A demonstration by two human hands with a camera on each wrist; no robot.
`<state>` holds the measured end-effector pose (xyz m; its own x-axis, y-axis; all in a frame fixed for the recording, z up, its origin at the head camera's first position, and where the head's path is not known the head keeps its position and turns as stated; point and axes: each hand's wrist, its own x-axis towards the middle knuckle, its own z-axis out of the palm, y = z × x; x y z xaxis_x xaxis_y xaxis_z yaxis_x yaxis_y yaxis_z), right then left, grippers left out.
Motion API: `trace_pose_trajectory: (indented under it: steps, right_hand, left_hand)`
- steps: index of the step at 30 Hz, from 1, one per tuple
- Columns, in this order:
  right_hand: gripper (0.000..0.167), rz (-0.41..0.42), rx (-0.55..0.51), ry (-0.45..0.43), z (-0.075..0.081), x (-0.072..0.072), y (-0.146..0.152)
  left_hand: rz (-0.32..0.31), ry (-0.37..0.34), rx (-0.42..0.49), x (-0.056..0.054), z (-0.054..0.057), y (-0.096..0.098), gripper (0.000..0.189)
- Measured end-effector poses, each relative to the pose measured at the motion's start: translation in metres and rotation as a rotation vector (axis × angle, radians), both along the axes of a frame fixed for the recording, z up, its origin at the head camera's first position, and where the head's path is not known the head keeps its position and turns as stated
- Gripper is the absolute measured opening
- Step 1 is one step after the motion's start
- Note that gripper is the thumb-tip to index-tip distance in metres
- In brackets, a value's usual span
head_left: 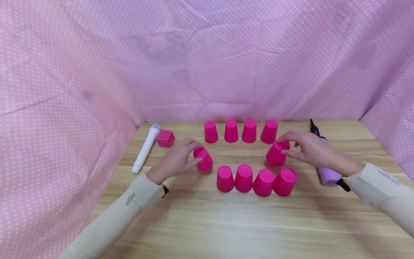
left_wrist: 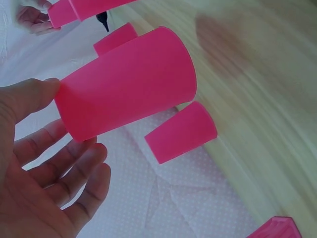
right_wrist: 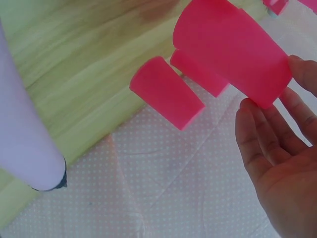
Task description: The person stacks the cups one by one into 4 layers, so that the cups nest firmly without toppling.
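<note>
Left hand (head_left: pixel 175 159) pinches one pink cup (head_left: pixel 205 162), right hand (head_left: pixel 314 150) another cup (head_left: pixel 275 155), fingers (left_wrist: pixel 47 139) clamped on narrow ends; a sideways swing could topple the front-row cups (head_left: pixel 263 183).

"10" on cube (head_left: pixel 165 139), "Let'Slim" on slvs (head_left: pixel 111 217)

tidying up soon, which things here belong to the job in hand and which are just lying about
Likely the job:
- left cup in left hand
- right cup in right hand
- four far cups
- four near cups

Apparently lying about:
- white microphone
- pink cube
- purple device
</note>
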<state>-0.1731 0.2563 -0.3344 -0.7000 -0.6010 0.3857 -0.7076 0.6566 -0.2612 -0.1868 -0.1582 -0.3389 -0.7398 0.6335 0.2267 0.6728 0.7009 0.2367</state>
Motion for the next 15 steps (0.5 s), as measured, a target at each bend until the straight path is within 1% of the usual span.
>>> trace_pose_trajectory:
  steps: [5, 8, 11, 15]
  right_hand:
    - [0.040, 0.001, -0.032, 0.036, 0.006, -0.005, -0.002]
    - [0.040, -0.009, -0.064, 0.057, 0.011, -0.009, -0.003]
    - [0.040, -0.028, -0.097, 0.106, 0.018, -0.014, -0.003]
    - [0.037, -0.068, -0.130, 0.158, 0.027, -0.025, -0.005]
  left_hand:
    - [-0.008, 0.033, 0.028, -0.006, 0.002, 0.002, 0.035]
    - [0.014, 0.052, 0.050, -0.010, 0.004, 0.004, 0.034]
    - [0.046, 0.070, 0.082, -0.015, 0.009, 0.007, 0.035]
    - [0.085, 0.070, 0.119, -0.024, 0.020, 0.012, 0.037]
